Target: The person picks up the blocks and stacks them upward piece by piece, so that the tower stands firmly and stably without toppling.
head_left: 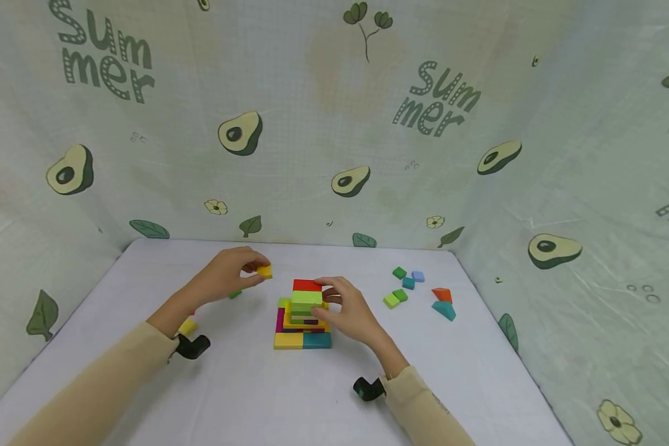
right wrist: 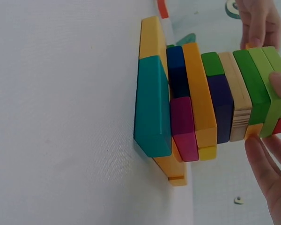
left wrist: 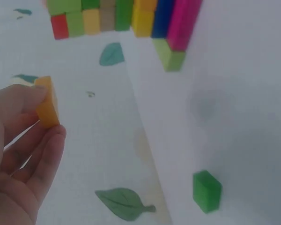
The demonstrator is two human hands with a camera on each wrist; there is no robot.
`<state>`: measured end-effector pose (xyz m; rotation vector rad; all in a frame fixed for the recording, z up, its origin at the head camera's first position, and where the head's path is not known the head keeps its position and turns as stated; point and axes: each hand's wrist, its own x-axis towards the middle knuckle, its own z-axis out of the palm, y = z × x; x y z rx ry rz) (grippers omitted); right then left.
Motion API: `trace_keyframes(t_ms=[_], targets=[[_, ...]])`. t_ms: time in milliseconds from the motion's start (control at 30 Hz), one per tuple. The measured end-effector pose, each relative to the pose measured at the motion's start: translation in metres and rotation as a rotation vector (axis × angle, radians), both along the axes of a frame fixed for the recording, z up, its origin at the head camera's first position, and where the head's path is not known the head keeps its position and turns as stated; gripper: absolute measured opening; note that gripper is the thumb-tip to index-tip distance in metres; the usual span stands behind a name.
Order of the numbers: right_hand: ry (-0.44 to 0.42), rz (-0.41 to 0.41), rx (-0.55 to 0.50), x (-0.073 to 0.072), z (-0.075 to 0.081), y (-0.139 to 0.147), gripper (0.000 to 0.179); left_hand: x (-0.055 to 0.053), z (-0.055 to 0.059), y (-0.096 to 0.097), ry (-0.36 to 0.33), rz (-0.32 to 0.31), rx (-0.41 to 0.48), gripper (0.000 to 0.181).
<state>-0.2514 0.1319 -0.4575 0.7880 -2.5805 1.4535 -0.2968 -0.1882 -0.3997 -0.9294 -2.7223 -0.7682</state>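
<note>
A stepped tower of coloured wooden blocks [head_left: 306,301] stands mid-table, wide at its base and narrow above, with a red block [head_left: 306,285] on top. My right hand [head_left: 350,311] is at its upper right side. In the right wrist view, the thumb lies across a light green block [right wrist: 258,61] near the top, and fingertips [right wrist: 257,146] touch the side by a small orange block [right wrist: 254,131]. To the tower's left, my left hand [head_left: 228,272] pinches a small yellow-orange block [left wrist: 48,104] between thumb and fingers, raised above the table.
At the table's right lie several loose green and blue blocks [head_left: 399,295], plus an orange-red piece [head_left: 442,295] and a teal piece [head_left: 444,310]. A green block [left wrist: 207,191] sits near the left hand. A yellow block [head_left: 187,327] lies beside the left forearm. Patterned cloth [head_left: 295,124] rises behind the table.
</note>
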Motion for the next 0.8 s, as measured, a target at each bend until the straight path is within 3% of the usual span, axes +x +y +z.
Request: trace_keyframes(t_ms=[300, 533, 800], targets=[[0.019, 0.010, -0.012, 0.001, 0.004, 0.002, 0.063, 0.004, 0.011, 0.057, 0.020, -0.159, 0.014, 0.029], [0.036, 0.006, -0.010, 0.002, 0.006, 0.002, 0.067, 0.005, 0.010, 0.079, -0.052, -0.178, 0.040, 0.028], [0.057, 0.011, -0.010, 0.002, 0.006, 0.003, 0.065, 0.002, 0.003, 0.088, -0.104, -0.157, 0.096, 0.030]])
